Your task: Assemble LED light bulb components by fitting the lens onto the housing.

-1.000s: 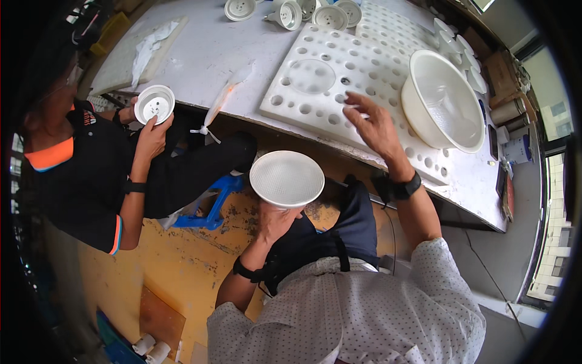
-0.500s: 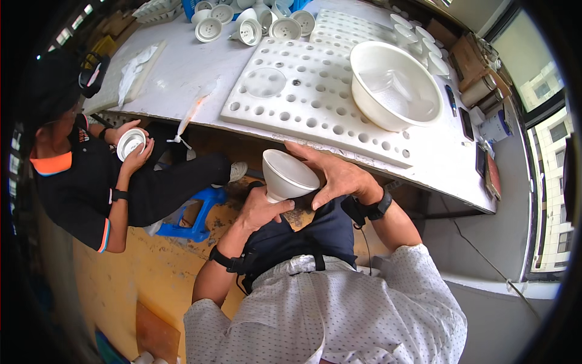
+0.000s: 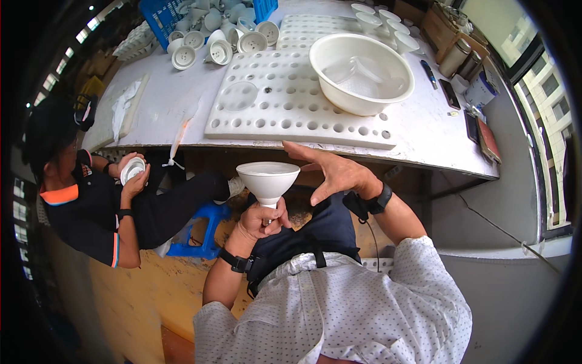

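A white cone-shaped lamp bulb stands upright in my left hand, its wide pale face up. My left fingers wrap round its narrow neck, where a bit of metal shows beneath. To the right of the bulb, my right hand is open and apart from it, thumb and fingers spread with nothing between them. Beyond the hands, a white foam board with rows of holes lies along the table edge. On that board rests a white plastic basin with clear discs inside, and a clear disc lies left of it.
Several white lamp housings lie at the far left by a blue crate. More cone-shaped bulbs stand at the far right, near a phone and a knife. Left of me, a seated person holds a white lamp part.
My left hand has turned the bulb from tilted to upright and lowered it slightly. My right hand stays spread beside it, now farther from the bulb. The view has shifted.
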Demonstrator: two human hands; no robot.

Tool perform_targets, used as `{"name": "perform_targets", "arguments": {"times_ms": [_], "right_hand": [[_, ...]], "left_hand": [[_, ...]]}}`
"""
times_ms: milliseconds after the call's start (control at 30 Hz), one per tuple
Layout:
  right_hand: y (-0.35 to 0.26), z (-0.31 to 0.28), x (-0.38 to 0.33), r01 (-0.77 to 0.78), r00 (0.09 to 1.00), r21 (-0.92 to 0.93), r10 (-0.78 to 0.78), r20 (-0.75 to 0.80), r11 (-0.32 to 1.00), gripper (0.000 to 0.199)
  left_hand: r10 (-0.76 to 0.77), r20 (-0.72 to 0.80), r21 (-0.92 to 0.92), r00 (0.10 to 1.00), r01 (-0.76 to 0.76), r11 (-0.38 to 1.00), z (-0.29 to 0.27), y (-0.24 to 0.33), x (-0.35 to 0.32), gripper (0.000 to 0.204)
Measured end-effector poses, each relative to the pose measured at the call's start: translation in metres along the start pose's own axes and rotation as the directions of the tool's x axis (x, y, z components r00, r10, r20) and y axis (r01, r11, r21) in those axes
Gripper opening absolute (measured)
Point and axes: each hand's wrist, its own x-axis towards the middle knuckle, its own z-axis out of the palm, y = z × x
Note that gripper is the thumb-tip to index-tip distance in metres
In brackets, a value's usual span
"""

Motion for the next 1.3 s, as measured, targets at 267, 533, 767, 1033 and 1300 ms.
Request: {"name": "perform_targets", "arguments": {"times_ms": [267, 533, 767, 1033, 1300], "right_hand": [[-0.008, -0.01, 0.003, 0.001, 1.0, -0.003, -0.001, 0.027, 1.0, 0.12], [-0.003, -0.022, 0.0, 0.042, 0.999, 0.053, -0.041, -0.021, 0.998, 0.115], [-0.004, -0.03, -0.014, 0.076, 0.994, 0.145, -0.065, -0.082, 0.987, 0.112], [-0.024, -0.039, -0.019, 0.194, 0.981, -0.283, -0.184, 0.064, 0.939, 0.132], [-0.057, -0.086, -0.02, 0.058, 0.998, -0.373, -0.058, 0.01, 0.926, 0.136]], "left_hand": [[-0.012, 0.216, -0.016, 0.976, 0.016, 1.0, 0.009, 0.006, 0.016, 0.017], [-0.12, 0.255, -0.032, 0.959, 0.133, 0.991, 0.005, 0.014, 0.037, 0.021], [-0.196, 0.192, 0.043, 0.962, 0.191, 0.981, 0.001, 0.013, 0.045, 0.02], [-0.34, 0.013, 0.519, 0.94, 0.284, 0.806, 0.035, 0.034, 0.066, 0.023], [-0.416, 0.08, 0.596, 0.906, 0.291, 0.748, 0.067, 0.087, 0.118, 0.02]]}}
